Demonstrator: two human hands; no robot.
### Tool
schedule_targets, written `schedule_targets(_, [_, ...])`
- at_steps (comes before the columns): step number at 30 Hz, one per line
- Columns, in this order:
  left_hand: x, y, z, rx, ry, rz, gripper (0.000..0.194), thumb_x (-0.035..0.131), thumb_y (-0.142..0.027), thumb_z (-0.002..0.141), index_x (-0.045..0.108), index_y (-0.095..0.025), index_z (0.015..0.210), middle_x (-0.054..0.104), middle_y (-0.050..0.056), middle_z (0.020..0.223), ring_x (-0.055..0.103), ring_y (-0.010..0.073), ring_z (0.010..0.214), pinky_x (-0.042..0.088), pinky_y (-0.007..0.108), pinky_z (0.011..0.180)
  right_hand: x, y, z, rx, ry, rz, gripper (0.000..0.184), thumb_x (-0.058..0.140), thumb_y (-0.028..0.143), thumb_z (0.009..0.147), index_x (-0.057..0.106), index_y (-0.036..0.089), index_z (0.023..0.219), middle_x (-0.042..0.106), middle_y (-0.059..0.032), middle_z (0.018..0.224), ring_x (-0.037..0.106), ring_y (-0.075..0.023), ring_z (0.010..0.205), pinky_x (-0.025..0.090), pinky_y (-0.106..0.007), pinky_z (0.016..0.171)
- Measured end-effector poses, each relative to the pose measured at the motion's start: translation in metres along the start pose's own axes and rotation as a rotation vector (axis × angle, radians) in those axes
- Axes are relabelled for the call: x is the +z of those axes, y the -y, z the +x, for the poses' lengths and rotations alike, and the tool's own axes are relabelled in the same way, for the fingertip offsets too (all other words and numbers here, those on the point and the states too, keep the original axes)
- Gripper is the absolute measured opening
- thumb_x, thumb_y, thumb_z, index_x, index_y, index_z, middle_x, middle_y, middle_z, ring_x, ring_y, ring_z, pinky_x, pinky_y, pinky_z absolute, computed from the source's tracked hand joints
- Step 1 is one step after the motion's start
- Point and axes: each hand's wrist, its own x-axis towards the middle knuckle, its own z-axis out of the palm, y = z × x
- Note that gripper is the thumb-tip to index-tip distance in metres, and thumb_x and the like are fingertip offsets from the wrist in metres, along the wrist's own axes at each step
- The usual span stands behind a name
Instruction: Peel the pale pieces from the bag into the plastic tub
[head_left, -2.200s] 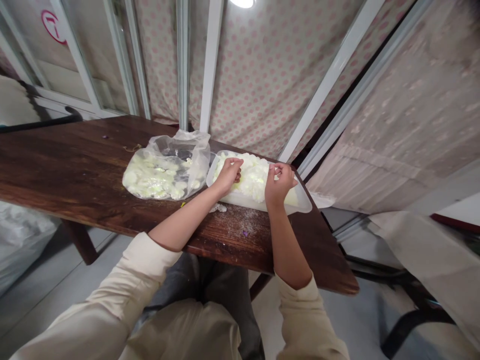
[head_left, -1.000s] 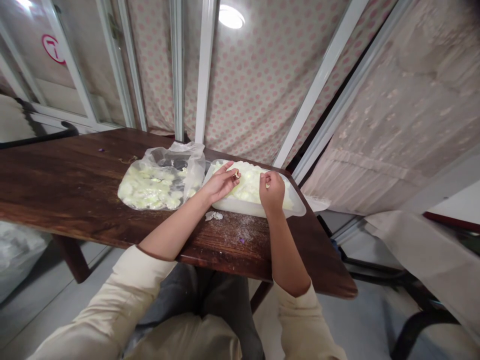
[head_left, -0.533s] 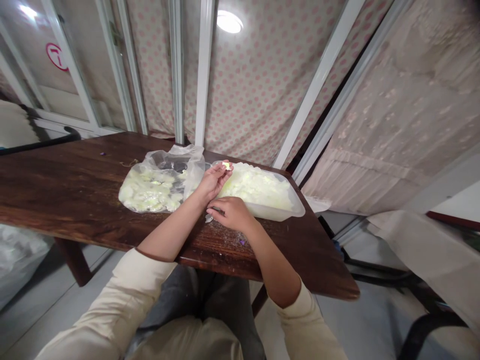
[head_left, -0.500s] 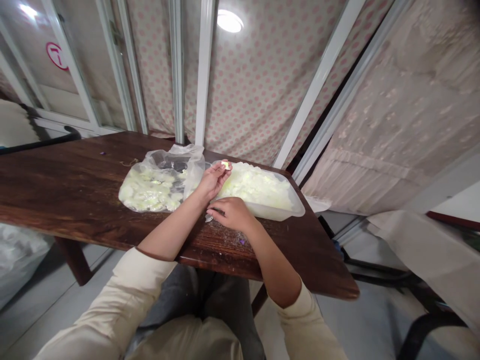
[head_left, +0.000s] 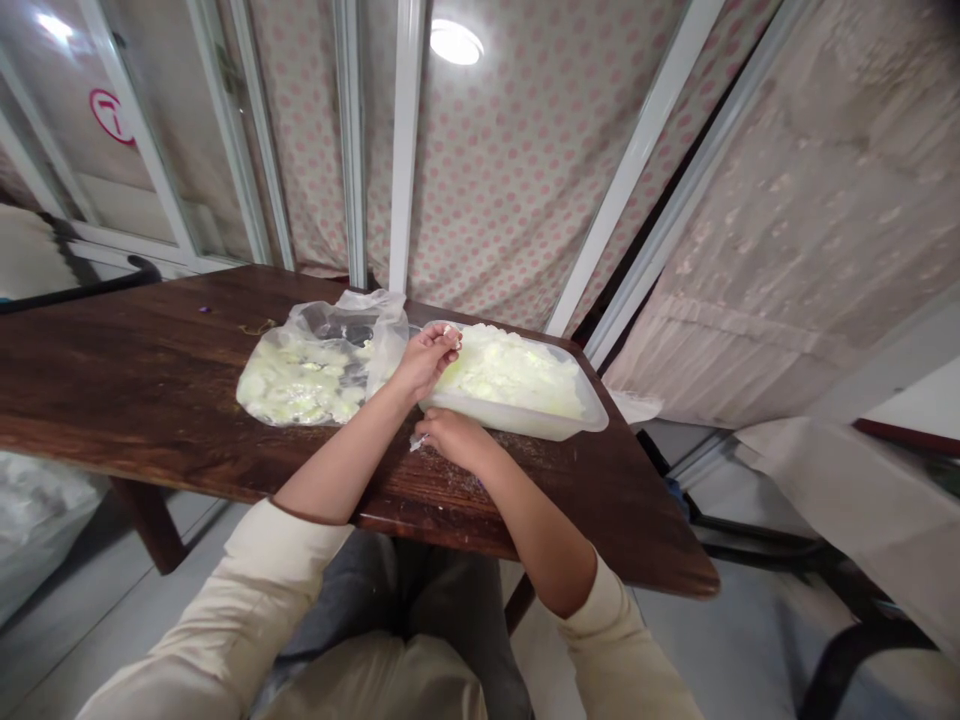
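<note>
A clear plastic tray (head_left: 559, 428) heaped with pale white-yellow flakes stands on the dark wooden table (head_left: 135, 370). My left hand (head_left: 426, 358) hovers at the tray's near left corner, fingers pinched on a small pale piece (head_left: 451, 331). My right hand (head_left: 450, 437) rests on the table just in front of the tray, fingers closed on a small white scrap (head_left: 418, 441). Left of the tray lies a clear plastic bag (head_left: 322, 360) holding more pale pieces.
White crumbs and a tiny purple bit dot the table in front of the tray. The table's right end drops off near a black metal frame (head_left: 825, 620) on the floor. Patterned curtain and white window frames stand behind. A pale bag (head_left: 37, 500) sits under the table at left.
My right hand left the tray, came down to the table in front of it and closed on a white scrap. My left hand lifted a pale piece to the tray's left corner.
</note>
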Motion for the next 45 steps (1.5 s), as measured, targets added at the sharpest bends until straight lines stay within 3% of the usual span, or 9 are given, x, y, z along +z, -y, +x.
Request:
schedule_targets(6, [-0.001, -0.002, 0.000, 0.081, -0.053, -0.022, 0.025, 0.073, -0.023, 0.059, 0.052, -0.013, 0.069, 0.051, -0.004, 0.063, 0.048, 0.0022, 0.056, 0.038, 0.013, 0.050, -0.003, 0.003, 0.000, -0.039, -0.047, 0.041, 0.017, 0.044, 0.016, 0.082, 0.061, 0.016, 0.080, 0.057, -0.0030, 0.079, 0.048, -0.0112, 0.069, 0.033, -0.022, 0.063])
schedule_targets(13, [-0.005, -0.003, 0.002, 0.050, -0.077, -0.064, 0.025, 0.071, -0.024, 0.063, 0.059, -0.011, 0.082, 0.062, 0.001, 0.078, 0.058, 0.0052, 0.069, 0.049, 0.019, 0.071, -0.033, -0.006, -0.012, 0.016, -0.033, 0.694, 0.014, 0.053, 0.028, 0.077, 0.061, 0.017, 0.080, 0.062, -0.0006, 0.075, 0.056, -0.0104, 0.066, 0.043, -0.023, 0.064])
schedule_targets(17, [-0.006, 0.001, 0.003, 0.024, -0.092, -0.035, 0.029, 0.072, -0.024, 0.061, 0.061, -0.012, 0.085, 0.066, 0.004, 0.083, 0.061, 0.0083, 0.074, 0.049, 0.026, 0.081, -0.053, -0.024, -0.020, 0.078, -0.288, 0.913, 0.020, 0.063, 0.035, 0.068, 0.058, 0.018, 0.078, 0.061, 0.0002, 0.075, 0.057, -0.0112, 0.067, 0.046, -0.026, 0.066])
schedule_targets(21, [-0.002, 0.005, -0.002, 0.008, -0.017, 0.107, 0.031, 0.074, -0.028, 0.057, 0.063, -0.011, 0.080, 0.067, 0.005, 0.082, 0.062, 0.0111, 0.073, 0.049, 0.033, 0.081, -0.057, -0.050, -0.020, 0.259, -0.798, 0.585, 0.019, 0.054, 0.036, 0.074, 0.056, 0.018, 0.080, 0.058, -0.0028, 0.077, 0.055, -0.0142, 0.071, 0.045, -0.030, 0.071])
schedule_targets(24, [0.000, 0.009, -0.004, 0.023, 0.074, 0.293, 0.031, 0.074, -0.031, 0.056, 0.063, -0.010, 0.076, 0.067, 0.005, 0.077, 0.061, 0.0113, 0.068, 0.049, 0.031, 0.074, -0.055, -0.064, -0.019, 0.409, -0.936, 0.237, 0.020, 0.054, 0.029, 0.073, 0.054, 0.017, 0.090, 0.057, -0.0077, 0.090, 0.052, -0.0177, 0.081, 0.042, -0.036, 0.080])
schedule_targets(27, [0.000, 0.012, -0.005, 0.091, 0.119, 0.438, 0.027, 0.072, -0.031, 0.058, 0.061, -0.011, 0.071, 0.066, 0.004, 0.072, 0.059, 0.0105, 0.068, 0.046, 0.026, 0.069, -0.054, -0.063, -0.020, 0.398, -1.019, 0.146, 0.015, 0.048, 0.030, 0.078, 0.050, 0.018, 0.085, 0.054, -0.0070, 0.088, 0.048, -0.0178, 0.085, 0.039, -0.035, 0.082])
schedule_targets(33, [0.005, 0.014, -0.008, 0.173, 0.182, 0.461, 0.024, 0.069, -0.031, 0.063, 0.054, -0.012, 0.064, 0.056, -0.002, 0.060, 0.051, 0.0062, 0.058, 0.040, 0.021, 0.059, -0.053, -0.043, -0.016, 0.158, -0.770, 0.583, 0.030, 0.032, 0.045, 0.086, 0.042, 0.020, 0.073, 0.048, 0.0010, 0.070, 0.048, -0.0113, 0.069, 0.039, -0.026, 0.069])
schedule_targets(37, [0.013, 0.012, -0.013, 0.220, 0.202, 0.344, 0.025, 0.067, -0.033, 0.065, 0.052, -0.013, 0.065, 0.057, 0.002, 0.081, 0.051, 0.0053, 0.059, 0.042, 0.022, 0.057, -0.049, -0.041, -0.010, 0.139, -0.621, 0.737, 0.037, 0.033, 0.054, 0.083, 0.045, 0.020, 0.074, 0.049, 0.0010, 0.069, 0.048, -0.0106, 0.068, 0.039, -0.025, 0.069])
schedule_targets(45, [0.011, 0.014, -0.011, 0.103, 0.203, 0.376, 0.027, 0.070, -0.031, 0.063, 0.057, -0.014, 0.078, 0.054, -0.002, 0.067, 0.051, 0.0062, 0.060, 0.041, 0.021, 0.060, -0.047, -0.045, -0.011, 0.205, -0.684, 0.709, 0.048, 0.030, 0.062, 0.080, 0.042, 0.020, 0.062, 0.042, 0.0020, 0.058, 0.041, -0.0097, 0.056, 0.036, -0.024, 0.059])
